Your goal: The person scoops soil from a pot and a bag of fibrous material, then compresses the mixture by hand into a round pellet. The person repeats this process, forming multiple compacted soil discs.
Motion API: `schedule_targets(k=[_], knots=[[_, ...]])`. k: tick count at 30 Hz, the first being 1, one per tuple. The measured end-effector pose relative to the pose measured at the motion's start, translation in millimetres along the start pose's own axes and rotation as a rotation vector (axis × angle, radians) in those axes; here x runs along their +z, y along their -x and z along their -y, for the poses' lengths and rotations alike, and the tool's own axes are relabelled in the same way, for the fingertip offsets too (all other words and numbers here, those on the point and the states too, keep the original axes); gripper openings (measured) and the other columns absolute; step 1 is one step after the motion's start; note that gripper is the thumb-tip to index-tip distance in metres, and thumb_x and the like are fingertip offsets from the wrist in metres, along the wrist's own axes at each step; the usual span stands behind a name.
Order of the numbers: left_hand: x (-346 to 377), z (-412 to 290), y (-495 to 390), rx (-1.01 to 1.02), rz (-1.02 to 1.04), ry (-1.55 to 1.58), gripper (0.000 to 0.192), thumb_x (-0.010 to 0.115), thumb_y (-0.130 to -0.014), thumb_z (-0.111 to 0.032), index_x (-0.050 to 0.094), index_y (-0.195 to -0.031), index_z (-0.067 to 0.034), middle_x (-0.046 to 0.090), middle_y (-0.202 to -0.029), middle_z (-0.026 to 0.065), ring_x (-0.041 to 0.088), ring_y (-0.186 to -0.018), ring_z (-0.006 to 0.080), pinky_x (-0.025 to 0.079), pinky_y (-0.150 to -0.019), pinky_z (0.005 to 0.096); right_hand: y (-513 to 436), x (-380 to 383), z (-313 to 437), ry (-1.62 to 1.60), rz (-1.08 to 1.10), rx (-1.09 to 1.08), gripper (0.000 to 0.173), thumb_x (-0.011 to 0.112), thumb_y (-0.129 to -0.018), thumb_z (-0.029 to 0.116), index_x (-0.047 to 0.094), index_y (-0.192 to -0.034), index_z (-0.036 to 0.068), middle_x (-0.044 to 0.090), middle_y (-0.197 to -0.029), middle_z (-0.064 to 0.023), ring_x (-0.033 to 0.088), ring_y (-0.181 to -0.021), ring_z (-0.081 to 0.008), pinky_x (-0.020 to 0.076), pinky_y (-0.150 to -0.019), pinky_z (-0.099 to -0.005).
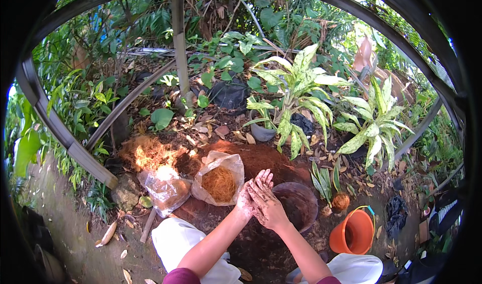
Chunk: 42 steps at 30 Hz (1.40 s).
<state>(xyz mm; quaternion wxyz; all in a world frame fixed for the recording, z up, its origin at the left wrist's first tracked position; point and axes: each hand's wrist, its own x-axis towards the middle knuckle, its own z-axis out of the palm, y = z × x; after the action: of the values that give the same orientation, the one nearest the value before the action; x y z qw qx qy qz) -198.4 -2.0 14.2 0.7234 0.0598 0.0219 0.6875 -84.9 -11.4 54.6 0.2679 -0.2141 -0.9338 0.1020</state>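
Palm against palm, my left hand [246,199] and my right hand [269,209] meet in front of my knees, both smeared with dark soil. Their fingers point away from me, and the space between the palms is hidden. Just right of them sits a dark round basin [307,195], partly covered by my right hand, with some dark soil inside. On the left, close to my left hand, an open translucent plastic sack [235,163] holds orange-brown coir fibre [219,184]. A clear plastic bag [171,193] with brown material lies beside the sack.
An orange bucket [348,233] with a yellow handle tilts at the right. Near it are a coir ball [340,201], snake plant leaves [322,182] and a black plastic bag [396,212]. Variegated dieffenbachias [297,84] grow behind. Loose coir [145,152] and a rock [128,191] lie left.
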Motion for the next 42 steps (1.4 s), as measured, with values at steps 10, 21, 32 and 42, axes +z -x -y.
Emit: schedule_targets(k=[10,21,32,42], knots=[[-5.9,34.3,-7.8,-0.169,0.162,0.126,0.061,0.032,-0.097,-0.042,0.022,-0.147,-0.007,0.020,-0.154,0.0093,0.018,-0.142,0.0221,0.016,-0.115,0.0362,9.0,-22.3,-15.4,0.039,0.130,0.098,0.054,0.048,-0.090,0.030,0.044,-0.133,-0.001,0.037,-0.144,-0.0158,0.030,-0.136,-0.0332,0.0204,-0.114,-0.0424],[-15.0,44.6,-27.5,-0.282,-0.076,0.186,0.052,0.040,-0.085,-0.015,0.039,-0.135,0.000,0.045,-0.139,0.0121,0.039,-0.132,0.0272,0.031,-0.110,0.0403,57.3,-2.5,-65.2,-0.957,-0.629,0.434,0.042,0.045,-0.098,0.034,0.059,-0.115,-0.002,0.058,-0.123,-0.0117,0.053,-0.115,-0.0213,0.0356,-0.102,-0.0340],[-24.4,20.6,-35.1,-0.215,-0.180,0.175,0.053,0.038,-0.088,-0.016,0.036,-0.140,-0.004,0.037,-0.146,0.0089,0.033,-0.136,0.0234,0.029,-0.110,0.0402,161.9,97.7,-207.2,-0.642,0.140,1.087,0.032,0.054,-0.076,0.003,0.062,-0.107,-0.004,0.066,-0.091,-0.0164,0.064,-0.079,-0.0276,0.0501,-0.069,-0.0368],[-24.1,21.7,-42.5,-0.220,-0.183,0.128,0.054,0.035,-0.090,-0.019,0.033,-0.141,-0.002,0.034,-0.147,0.0120,0.033,-0.135,0.0258,0.030,-0.110,0.0405,159.0,121.3,-254.5,0.081,0.880,1.131,0.031,0.050,-0.078,0.003,0.065,-0.105,0.000,0.060,-0.115,-0.0234,0.059,-0.109,-0.0357,0.0494,-0.089,-0.0436]])
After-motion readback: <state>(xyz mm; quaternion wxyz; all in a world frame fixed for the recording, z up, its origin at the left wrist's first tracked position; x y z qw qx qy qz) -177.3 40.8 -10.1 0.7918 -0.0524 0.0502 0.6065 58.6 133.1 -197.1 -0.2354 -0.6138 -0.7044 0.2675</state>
